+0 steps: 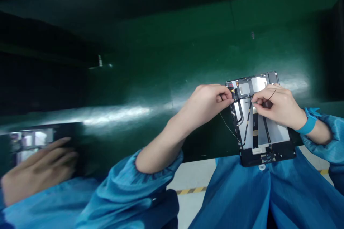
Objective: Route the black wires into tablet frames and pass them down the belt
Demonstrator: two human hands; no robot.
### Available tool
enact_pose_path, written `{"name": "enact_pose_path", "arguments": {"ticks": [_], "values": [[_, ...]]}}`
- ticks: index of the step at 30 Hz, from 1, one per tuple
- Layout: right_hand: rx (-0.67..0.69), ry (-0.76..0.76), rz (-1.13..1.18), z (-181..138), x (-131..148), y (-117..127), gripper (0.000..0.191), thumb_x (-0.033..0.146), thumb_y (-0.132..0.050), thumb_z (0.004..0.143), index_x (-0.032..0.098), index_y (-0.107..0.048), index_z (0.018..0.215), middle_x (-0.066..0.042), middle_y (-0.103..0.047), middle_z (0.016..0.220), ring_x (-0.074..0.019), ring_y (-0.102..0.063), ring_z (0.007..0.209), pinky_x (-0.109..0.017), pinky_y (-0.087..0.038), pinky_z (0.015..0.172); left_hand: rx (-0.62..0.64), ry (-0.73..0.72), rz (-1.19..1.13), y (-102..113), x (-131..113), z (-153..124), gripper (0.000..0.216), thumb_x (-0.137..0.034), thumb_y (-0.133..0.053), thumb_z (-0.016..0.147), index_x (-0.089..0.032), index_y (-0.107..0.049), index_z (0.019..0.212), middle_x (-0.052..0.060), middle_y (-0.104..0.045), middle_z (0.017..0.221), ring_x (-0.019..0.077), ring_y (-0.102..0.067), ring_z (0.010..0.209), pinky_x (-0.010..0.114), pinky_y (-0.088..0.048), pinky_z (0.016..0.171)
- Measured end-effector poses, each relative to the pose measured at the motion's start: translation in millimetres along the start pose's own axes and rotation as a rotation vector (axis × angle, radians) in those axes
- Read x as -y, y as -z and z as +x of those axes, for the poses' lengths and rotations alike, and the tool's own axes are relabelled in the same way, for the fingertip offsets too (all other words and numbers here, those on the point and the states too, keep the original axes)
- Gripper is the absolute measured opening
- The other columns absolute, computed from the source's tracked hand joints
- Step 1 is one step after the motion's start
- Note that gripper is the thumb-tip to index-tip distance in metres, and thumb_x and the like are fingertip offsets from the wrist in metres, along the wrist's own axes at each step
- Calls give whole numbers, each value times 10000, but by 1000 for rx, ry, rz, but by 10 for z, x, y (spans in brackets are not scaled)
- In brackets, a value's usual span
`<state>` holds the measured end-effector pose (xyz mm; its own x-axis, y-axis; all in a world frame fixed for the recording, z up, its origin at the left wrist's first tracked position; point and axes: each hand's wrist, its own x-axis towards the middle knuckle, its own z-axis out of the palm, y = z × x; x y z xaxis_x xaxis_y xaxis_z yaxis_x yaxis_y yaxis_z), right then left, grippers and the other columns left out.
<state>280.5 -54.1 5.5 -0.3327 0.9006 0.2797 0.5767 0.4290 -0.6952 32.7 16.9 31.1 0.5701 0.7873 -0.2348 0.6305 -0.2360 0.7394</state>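
An opened tablet (pixel 262 128), its back cover off and its inner plates and cables showing, lies at the near edge of a green work surface (pixel 161 71). My left hand (pixel 206 102) is closed, pinching at the tablet's upper left corner. My right hand (pixel 278 105) is closed too, gripping a thin black cable (pixel 272 94) over the tablet's upper middle. A thin wire (pixel 228 127) hangs loose off the tablet's left side. A blue strap (pixel 309 121) circles my right wrist. Both arms wear blue sleeves.
At the far left, a co-worker's hand (pixel 37 168) in a blue sleeve rests by another opened tablet (pixel 29 143), blurred. Below the table edge are the floor and a yellow-black striped line (pixel 192 190). A dark block (pixel 337 50) stands at the right edge.
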Motion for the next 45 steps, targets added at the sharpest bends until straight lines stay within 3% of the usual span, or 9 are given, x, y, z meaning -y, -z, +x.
{"name": "enact_pose_path", "arguments": {"ticks": [8, 15, 19, 23, 29, 32, 36, 40, 45], "values": [[57, -51, 0, 25, -3, 17, 173, 97, -665, 882, 234, -751, 942, 14, -750, 770, -181, -678, 772, -328, -482, 813, 217, -150, 281, 113, -136, 262, 253, -114, -662, 831, -217, -608, 607, 44, -602, 657, 238, -636, 753, 339, -460, 784], [-127, -117, -15, 121, -114, 267, 18, 211, -746, 900, 220, -738, 913, -15, -770, 821, -199, -679, 768, -341, -491, 777, 141, -90, 491, 48, -334, 342, 331, -66, -618, 772, -214, -469, 516, 8, -386, 518, 239, -610, 626, 357, -487, 735], [-28, -53, -256, 201, -149, 299, 103, 168, -652, 928, 228, -736, 930, -34, -755, 822, -234, -654, 826, -375, -442, 802, 34, -32, 459, -122, -457, 155, 221, -158, -631, 826, -200, -564, 620, 34, -546, 611, 209, -589, 595, 342, -499, 682], [142, 74, -399, 195, -93, 310, 221, 129, -550, 967, 230, -745, 932, -65, -749, 826, -253, -628, 863, -386, -403, 790, -60, 30, 512, -498, -614, -49, 182, -298, -625, 911, -131, -695, 933, 133, -714, 832, 246, -673, 694, 328, -513, 644], [121, 8, -122, 63, -139, 484, 102, 213, -659, 946, 238, -754, 917, -16, -750, 793, -201, -667, 775, -358, -484, 775, -86, 123, 488, -695, -657, -166, 151, -137, -555, 868, -137, -646, 989, 135, -719, 876, 255, -688, 749, 316, -481, 619], [47, -197, 77, 0, -268, 539, 73, 297, -749, 900, 224, -755, 900, -21, -758, 809, -191, -680, 748, -343, -526, 730, -121, 38, 391, -589, -602, -228, 99, -143, -550, 885, -182, -619, 945, 74, -691, 836, 216, -641, 728, 310, -467, 633], [10, -378, 271, -46, -405, 554, 230, 413, -838, 832, 203, -747, 856, -29, -742, 768, -179, -670, 692, -332, -542, 675, -220, -165, 338, -489, -556, -87, 106, -223, -571, 967, -186, -670, 981, 113, -718, 1057, 270, -649, 990, 397, -523, 874], [17, -430, 374, -53, -449, 549, 282, 448, -866, 802, 197, -742, 842, -44, -763, 800, -185, -702, 719, -345, -583, 716, -86, -264, 223, -505, -521, 269, 149, -221, -591, 990, -194, -737, 985, 87, -738, 1063, 248, -646, 1005, 397, -503, 939], [45, -440, 405, -46, -459, 554, 239, 396, -864, 791, 197, -739, 831, -32, -761, 789, -176, -711, 725, -332, -601, 730, 36, -224, 136, -463, -515, 518, 153, -236, -637, 961, -215, -774, 896, 49, -768, 988, 225, -657, 955, 385, -490, 957]]}}
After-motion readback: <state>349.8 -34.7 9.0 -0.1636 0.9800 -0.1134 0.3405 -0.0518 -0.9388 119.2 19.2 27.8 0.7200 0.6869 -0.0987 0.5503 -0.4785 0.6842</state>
